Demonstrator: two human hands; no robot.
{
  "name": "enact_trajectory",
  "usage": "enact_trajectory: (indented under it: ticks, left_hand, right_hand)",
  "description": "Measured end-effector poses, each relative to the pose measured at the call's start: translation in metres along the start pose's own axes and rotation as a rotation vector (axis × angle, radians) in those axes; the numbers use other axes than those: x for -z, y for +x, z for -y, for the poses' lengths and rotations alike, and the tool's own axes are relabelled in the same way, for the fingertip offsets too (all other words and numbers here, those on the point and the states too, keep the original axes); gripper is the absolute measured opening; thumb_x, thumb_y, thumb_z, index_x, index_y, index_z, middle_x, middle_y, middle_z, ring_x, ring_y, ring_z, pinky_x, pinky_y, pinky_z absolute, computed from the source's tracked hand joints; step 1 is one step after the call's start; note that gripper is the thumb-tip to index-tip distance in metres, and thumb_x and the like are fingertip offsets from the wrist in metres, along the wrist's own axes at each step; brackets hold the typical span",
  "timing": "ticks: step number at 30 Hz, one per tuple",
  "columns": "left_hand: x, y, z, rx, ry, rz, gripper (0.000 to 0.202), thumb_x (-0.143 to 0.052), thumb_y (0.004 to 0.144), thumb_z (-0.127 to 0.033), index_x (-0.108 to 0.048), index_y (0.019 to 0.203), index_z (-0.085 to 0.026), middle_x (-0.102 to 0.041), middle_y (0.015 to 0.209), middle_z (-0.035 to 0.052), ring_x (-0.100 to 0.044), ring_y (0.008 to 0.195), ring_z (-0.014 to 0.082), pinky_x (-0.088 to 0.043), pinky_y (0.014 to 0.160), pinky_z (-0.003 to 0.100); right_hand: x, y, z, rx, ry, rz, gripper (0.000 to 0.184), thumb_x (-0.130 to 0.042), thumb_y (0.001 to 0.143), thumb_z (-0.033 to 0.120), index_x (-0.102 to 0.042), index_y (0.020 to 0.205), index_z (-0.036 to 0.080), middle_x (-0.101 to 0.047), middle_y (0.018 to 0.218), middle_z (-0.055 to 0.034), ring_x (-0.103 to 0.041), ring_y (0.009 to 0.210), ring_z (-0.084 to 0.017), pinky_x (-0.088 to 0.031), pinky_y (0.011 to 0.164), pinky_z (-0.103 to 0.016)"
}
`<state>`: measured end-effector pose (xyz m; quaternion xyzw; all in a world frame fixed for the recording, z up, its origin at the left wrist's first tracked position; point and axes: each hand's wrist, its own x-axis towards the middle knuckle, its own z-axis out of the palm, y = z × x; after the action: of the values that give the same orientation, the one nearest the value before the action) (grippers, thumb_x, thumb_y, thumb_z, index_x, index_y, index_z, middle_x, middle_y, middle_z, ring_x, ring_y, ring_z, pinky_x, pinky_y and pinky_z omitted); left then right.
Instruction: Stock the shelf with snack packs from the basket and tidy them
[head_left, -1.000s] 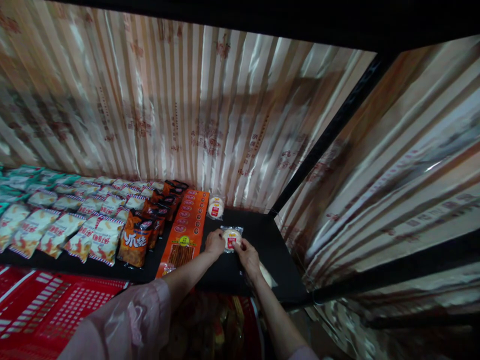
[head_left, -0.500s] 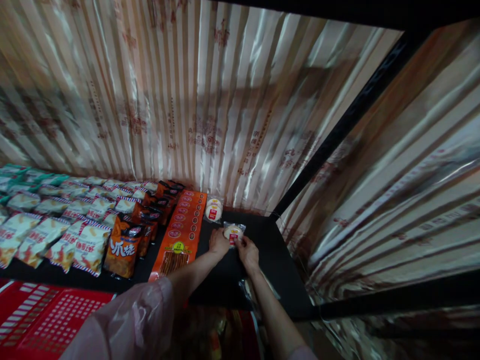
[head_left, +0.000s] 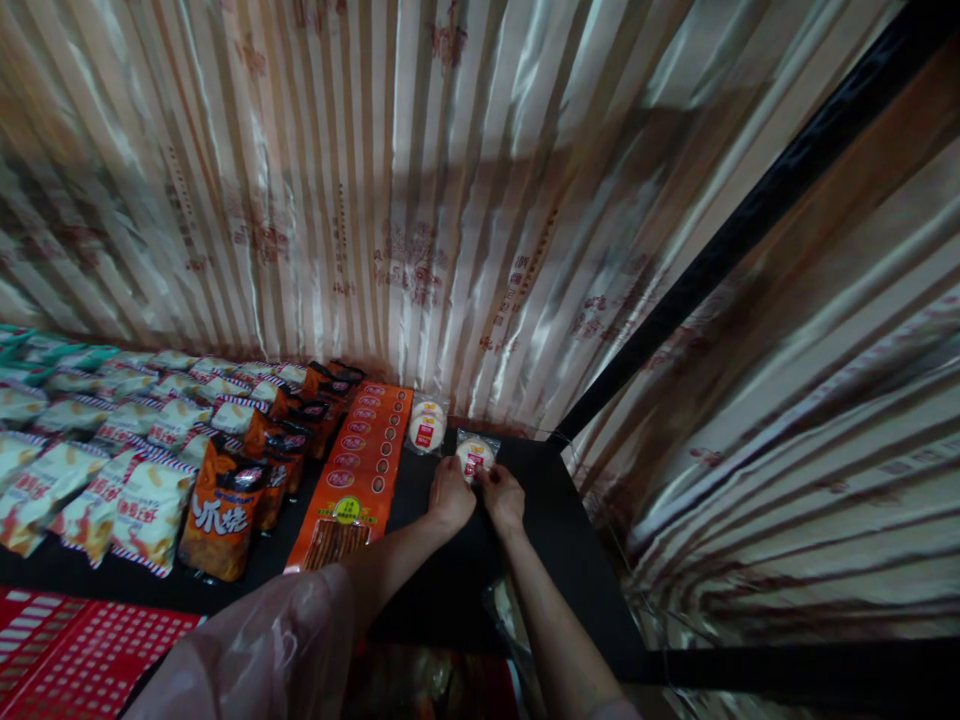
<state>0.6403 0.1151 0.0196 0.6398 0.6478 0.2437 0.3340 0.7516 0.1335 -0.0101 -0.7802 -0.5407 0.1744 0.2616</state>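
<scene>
A clear packet of round white crackers with a red label lies on the black shelf, near the back. My left hand grips its lower left edge with closed fingers. At the lower right edge, my right hand pinches the same packet. Just left of it, against the curtain, are similar round cracker packets. A long orange pack of brown sticks lies left of my left hand. Partly hidden by my right forearm is another clear packet at the shelf's front.
Rows of orange snack bags and white snack bags fill the shelf's left side. A red basket stands below the front edge. A black post slants up at right, before a striped curtain.
My hands and the cracker packet have shifted slightly farther back and right on the shelf, closer to level with the neighbouring packets. The view has turned a little.
</scene>
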Motion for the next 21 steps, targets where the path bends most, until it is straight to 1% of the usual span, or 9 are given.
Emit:
enact_trajectory:
  ticks: [3, 6, 9, 12, 16, 19, 21]
  left_hand:
    - [-0.006, 0.003, 0.003, -0.081, 0.101, 0.002, 0.050, -0.042, 0.080, -0.004, -0.044, 0.130, -0.007, -0.044, 0.137, 0.0168, -0.043, 0.125, 0.0226, -0.033, 0.106, 0.028]
    - [-0.009, 0.007, 0.005, -0.140, 0.181, 0.045, 0.060, -0.043, 0.078, -0.005, -0.035, 0.138, -0.005, -0.031, 0.147, 0.0168, -0.032, 0.133, 0.0252, -0.028, 0.110, 0.030]
    - [-0.008, 0.011, 0.005, -0.178, 0.241, 0.084, 0.065, -0.044, 0.076, -0.006, -0.033, 0.139, -0.005, -0.025, 0.150, 0.0161, -0.027, 0.136, 0.0266, -0.026, 0.112, 0.032]
    - [-0.007, 0.013, 0.005, -0.199, 0.265, 0.110, 0.067, -0.046, 0.073, -0.006, -0.034, 0.139, -0.004, -0.023, 0.151, 0.0154, -0.024, 0.137, 0.0269, -0.026, 0.112, 0.033]
    - [-0.007, 0.016, 0.006, -0.261, 0.259, 0.122, 0.064, -0.043, 0.074, -0.006, -0.036, 0.137, 0.002, -0.028, 0.149, 0.0192, -0.021, 0.139, 0.0271, -0.022, 0.115, 0.034]
    - [-0.008, 0.018, 0.006, -0.275, 0.286, 0.134, 0.063, -0.041, 0.076, -0.008, -0.035, 0.138, -0.001, -0.032, 0.148, 0.0168, -0.020, 0.139, 0.0259, -0.020, 0.115, 0.034]
    - [-0.009, 0.021, 0.006, -0.273, 0.307, 0.146, 0.063, -0.041, 0.076, -0.010, -0.035, 0.138, 0.000, -0.031, 0.148, 0.0170, -0.020, 0.140, 0.0264, -0.019, 0.115, 0.034]
  right_hand:
    - [-0.002, 0.010, 0.002, -0.011, -0.011, -0.012, 0.029, -0.051, 0.083, 0.040, -0.068, 0.092, 0.018, -0.072, 0.088, -0.0084, -0.066, 0.078, -0.019, -0.043, 0.065, -0.024]
    - [-0.004, 0.018, 0.004, -0.005, -0.048, -0.022, 0.030, -0.051, 0.084, 0.040, -0.068, 0.091, 0.017, -0.072, 0.090, -0.0097, -0.066, 0.081, -0.020, -0.043, 0.067, -0.026]
    - [-0.006, 0.025, 0.007, -0.018, -0.070, -0.037, 0.031, -0.050, 0.084, 0.040, -0.068, 0.093, 0.016, -0.072, 0.092, -0.0110, -0.066, 0.083, -0.021, -0.044, 0.069, -0.027]
    - [-0.009, 0.030, 0.007, 0.003, -0.082, -0.054, 0.032, -0.048, 0.086, 0.039, -0.067, 0.095, 0.015, -0.071, 0.092, -0.0108, -0.066, 0.083, -0.020, -0.043, 0.069, -0.026]
    - [-0.014, 0.039, 0.009, 0.015, -0.119, -0.065, 0.033, -0.046, 0.087, 0.039, -0.066, 0.097, 0.014, -0.070, 0.092, -0.0113, -0.066, 0.083, -0.021, -0.043, 0.069, -0.026]
    - [-0.018, 0.045, 0.010, 0.021, -0.127, -0.068, 0.033, -0.046, 0.087, 0.039, -0.066, 0.097, 0.014, -0.070, 0.091, -0.0117, -0.066, 0.084, -0.021, -0.043, 0.070, -0.026]
    - [-0.020, 0.049, 0.011, 0.030, -0.125, -0.070, 0.034, -0.046, 0.087, 0.040, -0.066, 0.097, 0.014, -0.070, 0.091, -0.0116, -0.065, 0.083, -0.020, -0.043, 0.070, -0.026]
